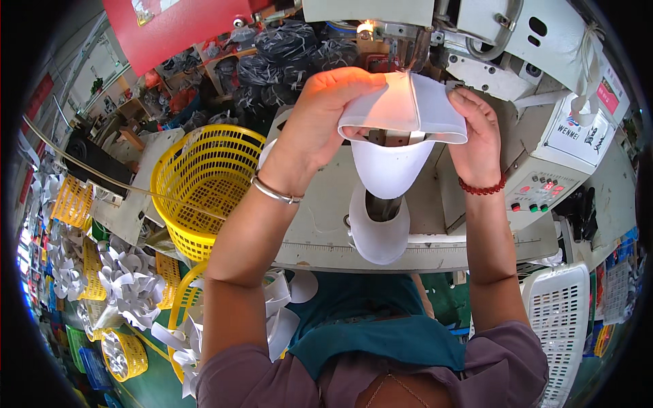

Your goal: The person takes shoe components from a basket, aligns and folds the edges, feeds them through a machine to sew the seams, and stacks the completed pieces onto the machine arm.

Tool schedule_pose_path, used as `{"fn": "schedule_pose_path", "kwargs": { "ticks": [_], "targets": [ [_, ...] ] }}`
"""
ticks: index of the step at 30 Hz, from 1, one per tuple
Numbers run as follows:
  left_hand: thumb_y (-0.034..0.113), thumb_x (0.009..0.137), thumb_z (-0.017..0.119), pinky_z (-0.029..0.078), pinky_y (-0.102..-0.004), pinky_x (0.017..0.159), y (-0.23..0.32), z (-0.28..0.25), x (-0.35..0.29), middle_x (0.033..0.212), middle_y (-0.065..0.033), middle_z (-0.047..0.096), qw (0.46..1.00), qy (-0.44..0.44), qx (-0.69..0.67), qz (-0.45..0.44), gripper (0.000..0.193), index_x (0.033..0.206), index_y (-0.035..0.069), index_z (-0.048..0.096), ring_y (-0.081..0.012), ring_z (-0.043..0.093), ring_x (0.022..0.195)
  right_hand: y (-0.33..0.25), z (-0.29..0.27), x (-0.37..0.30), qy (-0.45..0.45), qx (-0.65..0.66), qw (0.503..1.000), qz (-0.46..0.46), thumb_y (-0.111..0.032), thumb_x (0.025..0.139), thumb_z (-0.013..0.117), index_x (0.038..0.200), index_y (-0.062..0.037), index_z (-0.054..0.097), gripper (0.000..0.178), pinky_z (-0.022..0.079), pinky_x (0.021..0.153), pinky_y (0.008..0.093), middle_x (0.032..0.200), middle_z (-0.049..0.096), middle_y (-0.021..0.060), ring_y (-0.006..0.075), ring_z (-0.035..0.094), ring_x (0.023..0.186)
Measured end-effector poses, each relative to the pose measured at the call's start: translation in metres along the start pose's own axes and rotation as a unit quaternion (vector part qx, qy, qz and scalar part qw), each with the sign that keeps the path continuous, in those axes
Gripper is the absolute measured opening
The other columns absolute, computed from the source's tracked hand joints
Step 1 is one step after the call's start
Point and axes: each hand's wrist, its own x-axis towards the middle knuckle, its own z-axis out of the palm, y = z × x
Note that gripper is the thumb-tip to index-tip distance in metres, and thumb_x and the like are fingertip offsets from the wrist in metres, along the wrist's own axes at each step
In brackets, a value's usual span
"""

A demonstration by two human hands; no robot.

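Up at the machine head, my two hands hold a white curved piece with a seam down its middle, which looks like a shoe part. My left hand pinches its left side, thumb along the top, under an orange glow. On the other side, my right hand grips the right edge between thumb and fingers. Below hangs a rounded white piece, and lower still another rounded white piece, both around the machine's dark post. Whether the white pieces are joined by thread I cannot tell.
A yellow plastic basket stands left of the worktable. Further left are baskets heaped with white pieces. At right sit a control box with buttons and a white crate. Black bags lie behind.
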Motion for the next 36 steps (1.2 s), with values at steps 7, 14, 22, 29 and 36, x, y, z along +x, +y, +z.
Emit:
{"fn": "schedule_pose_path", "kwargs": {
  "ticks": [7, 14, 22, 29, 36],
  "targets": [
    [0.011, 0.083, 0.058, 0.028, -0.0157, 0.033, 0.002, 0.001, 0.002, 0.065, -0.0039, 0.056, 1.000, 0.005, 0.005, -0.003, 0.011, 0.078, 0.002, 0.058, -0.0065, 0.047, 0.043, 0.004, 0.001, -0.002, 0.029, 0.037, 0.999, 0.019, -0.012, 0.086, 0.053, 0.086, -0.0021, 0.061, 0.012, 0.044, 0.070, 0.0233, 0.080, 0.062, 0.0027, 0.0101, 0.058, 0.074],
    [0.012, 0.084, 0.057, 0.029, -0.0169, 0.033, 0.006, 0.002, 0.008, 0.063, -0.0029, 0.056, 1.000, 0.002, 0.014, -0.016, 0.012, 0.082, 0.001, 0.060, -0.0051, 0.045, 0.041, 0.009, -0.001, 0.004, 0.034, 0.092, 0.994, 0.050, -0.014, 0.088, 0.052, 0.092, -0.0030, 0.062, 0.015, 0.045, 0.080, 0.0289, 0.091, 0.064, 0.0046, 0.0142, 0.060, 0.085],
    [0.018, 0.090, 0.049, 0.029, -0.0198, 0.036, -0.005, -0.002, 0.021, 0.048, 0.0029, 0.046, 0.999, -0.004, -0.033, -0.018, 0.021, 0.075, 0.006, 0.058, -0.0043, 0.036, 0.035, 0.010, 0.005, 0.006, 0.088, 0.128, 0.985, 0.077, -0.018, 0.089, 0.052, 0.083, -0.0042, 0.062, 0.018, 0.044, 0.060, 0.0253, 0.067, 0.057, 0.0009, 0.0122, 0.053, 0.060],
    [0.023, 0.094, 0.040, 0.027, -0.0207, 0.037, -0.007, -0.005, 0.025, 0.042, 0.0051, 0.041, 0.996, -0.020, -0.068, -0.057, 0.031, 0.072, 0.009, 0.056, -0.0048, 0.031, 0.031, 0.013, 0.002, 0.005, 0.080, 0.148, 0.981, 0.100, -0.020, 0.091, 0.049, 0.079, -0.0077, 0.059, 0.020, 0.042, 0.059, 0.0254, 0.061, 0.052, -0.0013, 0.0124, 0.051, 0.058],
    [0.023, 0.094, 0.040, 0.028, -0.0207, 0.037, -0.007, -0.006, 0.025, 0.041, 0.0055, 0.042, 0.995, -0.017, -0.072, -0.069, 0.030, 0.073, 0.009, 0.056, -0.0046, 0.033, 0.031, 0.014, 0.002, 0.004, 0.044, 0.147, 0.984, 0.093, -0.020, 0.091, 0.048, 0.084, -0.0052, 0.059, 0.020, 0.041, 0.058, 0.0246, 0.062, 0.053, -0.0008, 0.0127, 0.051, 0.059]
  ]
}}
